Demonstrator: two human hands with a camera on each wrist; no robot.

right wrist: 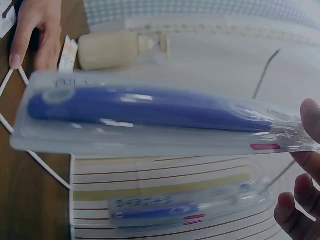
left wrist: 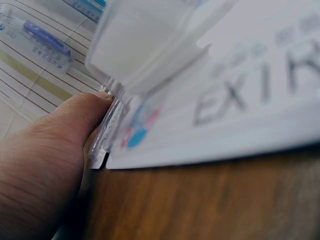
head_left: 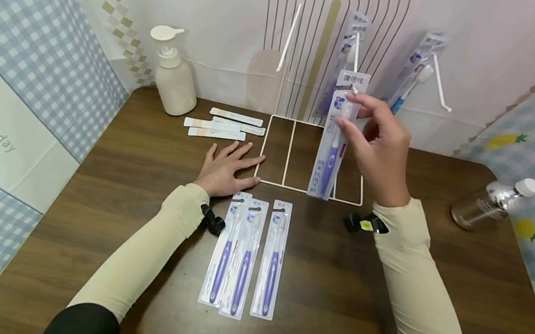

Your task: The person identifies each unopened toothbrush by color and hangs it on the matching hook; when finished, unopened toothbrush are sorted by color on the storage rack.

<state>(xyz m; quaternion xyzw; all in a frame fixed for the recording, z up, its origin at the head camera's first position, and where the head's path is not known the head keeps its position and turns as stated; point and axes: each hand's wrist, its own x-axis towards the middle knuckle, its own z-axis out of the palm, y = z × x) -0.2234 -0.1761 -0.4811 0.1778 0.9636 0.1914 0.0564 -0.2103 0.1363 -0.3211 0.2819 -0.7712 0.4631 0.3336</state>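
Observation:
My right hand [head_left: 381,145] pinches a packaged toothbrush [head_left: 330,169] with a purple handle by its upper part, thumb and fingers at the blister. The pack hangs upright, its top overlapping the tip of the middle prong [head_left: 357,51] in the head view. In the right wrist view its purple handle [right wrist: 150,107] is close to the camera. My left hand [head_left: 226,171] lies palm down on the table, fingers spread, fingertips at the white wire base [head_left: 272,183]. Near its wrist lie three more toothbrush packs [head_left: 274,261], one overlapping another.
Behind the held pack, other toothbrush packs [head_left: 330,97] hang on the middle prong, and more packs [head_left: 412,79] on the right prong [head_left: 441,84]. A left prong [head_left: 289,39] also juts out. Paper sachets [head_left: 216,134], a pump bottle [head_left: 175,82] and a clear capped bottle [head_left: 486,205] stand or lie around.

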